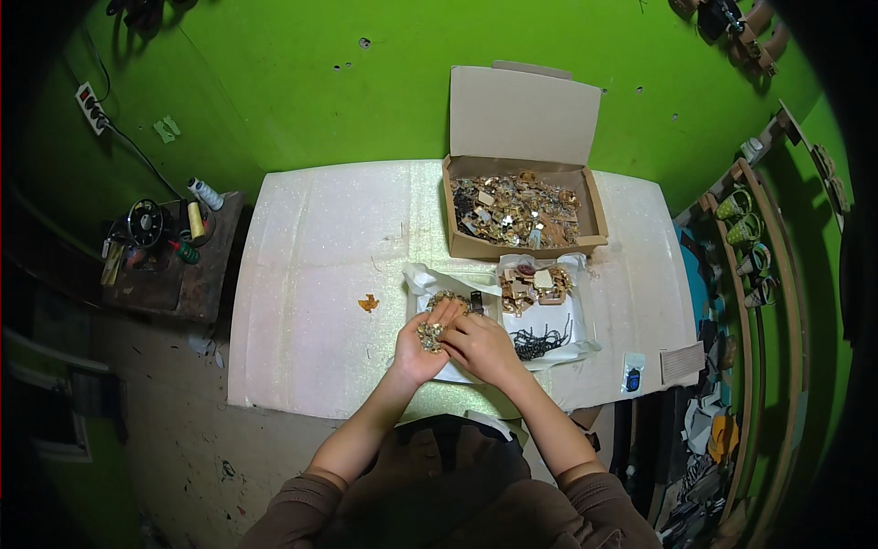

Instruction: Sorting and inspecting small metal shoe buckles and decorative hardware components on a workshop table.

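My left hand [419,358] is cupped palm up with a small heap of shiny gold and silver trinkets [431,337] in it. The fingers of my right hand [487,347] are bent together over that heap, and whatever they pinch is hidden. Both hands are above the left part of a tray lined with white paper [418,278]. Just beyond my fingertips lie more gold-coloured pieces [448,298] and a black piece [476,302]. The tray's right part holds gold buckle-like pieces [538,291] and, nearer me, black beaded strands [541,342].
Behind the tray stands an open cardboard box [526,249] full of mixed metal ornaments. An orange scrap [368,303] lies on the whitish table [311,265]. At its right are a small packet [633,373] and a cardboard piece [682,362]. A sewing machine [146,224] stands left; sandals [745,229] hang right.
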Demonstrator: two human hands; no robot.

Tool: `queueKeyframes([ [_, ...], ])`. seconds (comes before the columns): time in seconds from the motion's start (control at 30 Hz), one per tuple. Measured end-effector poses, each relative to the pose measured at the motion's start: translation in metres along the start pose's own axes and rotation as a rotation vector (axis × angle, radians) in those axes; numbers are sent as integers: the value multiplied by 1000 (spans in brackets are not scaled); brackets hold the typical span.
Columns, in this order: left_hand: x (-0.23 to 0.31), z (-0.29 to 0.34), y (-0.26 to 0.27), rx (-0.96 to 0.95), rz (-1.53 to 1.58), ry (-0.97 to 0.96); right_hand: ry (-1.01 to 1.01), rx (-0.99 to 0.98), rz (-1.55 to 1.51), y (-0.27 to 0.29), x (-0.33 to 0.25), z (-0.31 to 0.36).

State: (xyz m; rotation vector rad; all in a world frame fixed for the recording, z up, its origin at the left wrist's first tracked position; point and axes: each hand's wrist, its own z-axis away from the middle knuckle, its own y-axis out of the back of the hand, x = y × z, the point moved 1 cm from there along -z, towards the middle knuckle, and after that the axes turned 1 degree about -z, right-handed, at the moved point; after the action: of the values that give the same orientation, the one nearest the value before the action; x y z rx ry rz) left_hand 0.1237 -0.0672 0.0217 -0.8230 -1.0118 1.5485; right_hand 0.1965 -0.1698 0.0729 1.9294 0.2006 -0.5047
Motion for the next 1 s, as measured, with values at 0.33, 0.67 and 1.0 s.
queueKeyframes([
  [0.33, 0, 0, 0, -29, -23, 3, 41, 78, 41, 5, -1, -4],
  [0.67, -3, -1, 5, -57, -61, 15, 92, 97, 43, 1, -1, -5],
  [1.0, -2, -2, 8, -24, -12, 22, -353, 194, -187, -5, 0, 0],
])
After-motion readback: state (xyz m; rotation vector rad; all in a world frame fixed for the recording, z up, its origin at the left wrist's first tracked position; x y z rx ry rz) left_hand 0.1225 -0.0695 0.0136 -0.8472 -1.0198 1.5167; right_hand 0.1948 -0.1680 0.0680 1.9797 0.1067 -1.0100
